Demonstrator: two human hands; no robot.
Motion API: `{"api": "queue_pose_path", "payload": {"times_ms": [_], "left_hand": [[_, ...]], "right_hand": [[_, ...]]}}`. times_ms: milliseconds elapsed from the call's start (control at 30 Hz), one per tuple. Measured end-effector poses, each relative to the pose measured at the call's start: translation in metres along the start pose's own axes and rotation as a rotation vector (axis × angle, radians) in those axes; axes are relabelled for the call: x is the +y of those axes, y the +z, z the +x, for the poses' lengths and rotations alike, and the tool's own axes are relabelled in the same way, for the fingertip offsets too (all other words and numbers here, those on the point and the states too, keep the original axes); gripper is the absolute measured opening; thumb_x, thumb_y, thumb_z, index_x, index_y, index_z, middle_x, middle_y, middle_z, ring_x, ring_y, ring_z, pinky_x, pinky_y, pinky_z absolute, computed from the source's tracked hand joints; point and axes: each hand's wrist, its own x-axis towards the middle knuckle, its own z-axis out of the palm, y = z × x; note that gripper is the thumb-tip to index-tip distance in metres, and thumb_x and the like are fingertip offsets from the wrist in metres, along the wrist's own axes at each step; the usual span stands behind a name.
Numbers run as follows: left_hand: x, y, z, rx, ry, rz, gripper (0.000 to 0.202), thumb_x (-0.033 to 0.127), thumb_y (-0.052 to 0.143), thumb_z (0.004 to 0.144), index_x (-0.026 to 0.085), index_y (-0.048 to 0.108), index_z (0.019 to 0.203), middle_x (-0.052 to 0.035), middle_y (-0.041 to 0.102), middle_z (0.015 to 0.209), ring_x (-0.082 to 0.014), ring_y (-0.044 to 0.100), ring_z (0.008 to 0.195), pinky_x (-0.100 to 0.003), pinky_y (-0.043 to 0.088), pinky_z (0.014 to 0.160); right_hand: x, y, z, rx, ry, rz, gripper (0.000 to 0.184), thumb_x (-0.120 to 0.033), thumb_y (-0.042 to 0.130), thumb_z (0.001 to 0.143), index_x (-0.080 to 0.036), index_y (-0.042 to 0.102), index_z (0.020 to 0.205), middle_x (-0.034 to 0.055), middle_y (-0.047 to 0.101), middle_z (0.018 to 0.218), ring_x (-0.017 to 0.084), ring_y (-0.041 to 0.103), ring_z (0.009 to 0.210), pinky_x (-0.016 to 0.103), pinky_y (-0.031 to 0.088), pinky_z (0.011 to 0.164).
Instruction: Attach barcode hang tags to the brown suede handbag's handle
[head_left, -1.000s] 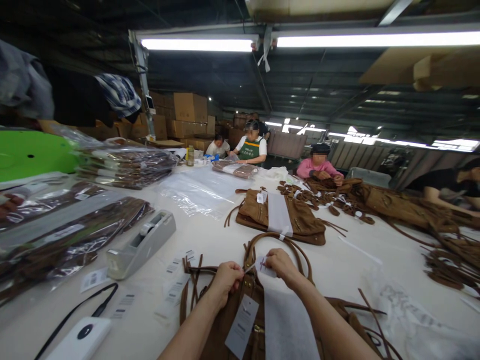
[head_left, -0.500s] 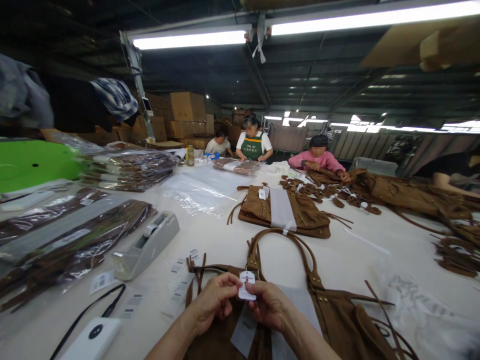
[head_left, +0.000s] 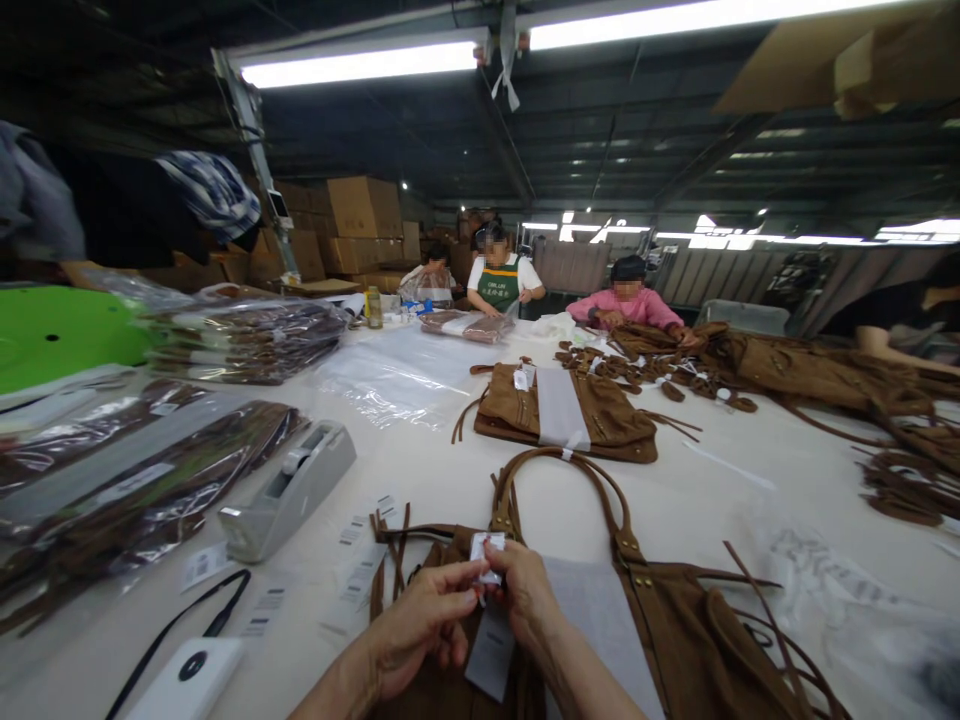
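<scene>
A small white hang tag [head_left: 486, 548] with a red mark is pinched in my right hand [head_left: 531, 592], the thumb over its face. My left hand [head_left: 420, 628] is just below and left of it, the index fingertip at the tag's lower edge and the thumb held apart. Under both hands lies a brown handbag [head_left: 690, 620] with its looped handles [head_left: 600, 470] upright. White wrapping paper [head_left: 592, 620] crosses its middle. A pale label slip [head_left: 491, 650] hangs below the tag. Parts of the bag are hidden by my hands and forearms.
A grey tape dispenser [head_left: 292, 490], barcode stickers [head_left: 262, 610] and a white device with a black cord [head_left: 187, 680] are on the left. Plastic-wrapped bags [head_left: 135, 470] lie beyond. Another brown bag [head_left: 510, 410] is ahead; crumpled plastic [head_left: 847, 610] is right. Several co-workers sit or stand across the table.
The tag has tilted, turning its face more upward. My left fingers have loosened from its edge and spread. The view has shifted slightly.
</scene>
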Motion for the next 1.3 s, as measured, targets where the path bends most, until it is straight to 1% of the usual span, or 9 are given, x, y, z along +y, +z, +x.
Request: {"api": "queue_pose_path", "payload": {"times_ms": [133,233,367,500,733,933,1033,1167,1300], "left_hand": [[-0.010,-0.001,0.006,0.105,0.048,-0.050,0.049,0.037,0.058,0.070,0.018,0.048,0.115,-0.0063,0.059,0.092,-0.0046,0.048,0.041,-0.017,0.024,0.038],[-0.014,-0.003,0.012,0.159,0.113,-0.098,0.050,0.038,0.060,0.068,0.014,0.051,0.112,-0.0029,0.058,0.071,-0.0051,0.044,0.041,-0.018,0.022,0.039],[-0.011,-0.006,0.020,0.231,0.173,-0.145,0.040,0.039,0.060,0.068,0.011,0.060,0.095,-0.0012,0.053,0.063,-0.0050,0.042,0.046,-0.018,0.022,0.041],[-0.011,-0.004,0.031,0.305,0.197,-0.168,0.032,0.039,0.063,0.064,0.009,0.063,0.073,0.0004,0.049,0.052,-0.0063,0.042,0.050,-0.018,0.028,0.047],[-0.009,-0.005,0.042,0.404,0.214,0.031,0.031,0.040,0.063,0.060,0.009,0.062,0.064,0.0001,0.050,0.047,-0.0069,0.040,0.045,-0.019,0.026,0.043],[0.000,-0.011,0.035,0.503,0.197,0.172,0.031,0.040,0.059,0.061,0.010,0.061,0.065,0.0020,0.047,0.041,-0.0065,0.037,0.039,-0.018,0.024,0.040],[0.000,-0.014,0.032,0.512,0.175,0.230,0.028,0.038,0.060,0.058,0.010,0.060,0.063,0.0017,0.049,0.043,-0.0070,0.039,0.039,-0.018,0.025,0.039],[-0.012,-0.014,0.017,0.567,0.124,0.384,0.016,0.025,0.062,0.050,0.014,0.057,0.059,0.0024,0.052,0.043,-0.0084,0.041,0.035,-0.018,0.025,0.037],[-0.031,-0.012,-0.013,0.556,0.093,0.461,0.008,0.021,0.058,0.053,0.016,0.053,0.055,0.0041,0.049,0.041,-0.0075,0.037,0.031,-0.019,0.022,0.035]], "right_hand": [[0.004,-0.002,-0.002,-0.050,0.028,-0.063,0.033,-0.043,0.063,0.061,-0.014,0.054,0.073,-0.0035,0.049,0.052,0.005,0.039,0.040,0.015,0.017,0.036],[0.004,-0.005,-0.008,-0.104,-0.004,-0.155,0.043,-0.058,0.055,0.066,-0.016,0.055,0.073,-0.0042,0.046,0.049,0.005,0.035,0.037,0.018,0.017,0.037],[-0.003,-0.008,-0.015,-0.187,-0.310,-0.511,0.057,-0.067,0.029,0.076,-0.017,0.055,0.067,-0.0016,0.047,0.050,0.011,0.041,0.046,0.022,0.026,0.042],[-0.006,-0.013,-0.014,-0.081,-0.576,-0.769,0.060,-0.063,0.022,0.080,-0.017,0.052,0.055,0.0015,0.051,0.057,0.013,0.044,0.057,0.024,0.031,0.052],[0.008,-0.026,-0.011,-0.104,-0.542,-0.585,0.051,-0.057,0.033,0.081,-0.017,0.054,0.057,0.0000,0.052,0.057,0.013,0.048,0.056,0.023,0.034,0.054],[0.007,-0.024,-0.017,0.039,-0.478,-0.421,0.047,-0.056,0.039,0.078,-0.017,0.047,0.051,-0.0025,0.047,0.043,0.011,0.043,0.046,0.022,0.034,0.049],[0.006,-0.027,-0.018,0.071,-0.401,-0.392,0.045,-0.056,0.037,0.076,-0.016,0.053,0.063,-0.0010,0.051,0.044,0.012,0.044,0.043,0.022,0.034,0.044],[-0.003,-0.042,-0.021,0.187,-0.439,-0.449,0.038,-0.048,0.039,0.076,-0.015,0.055,0.088,0.0004,0.055,0.052,0.014,0.049,0.047,0.023,0.036,0.043],[-0.026,-0.070,-0.037,0.159,-0.493,-0.639,0.030,-0.041,0.040,0.076,-0.016,0.054,0.084,0.0017,0.055,0.059,0.015,0.051,0.052,0.025,0.039,0.047]]}}
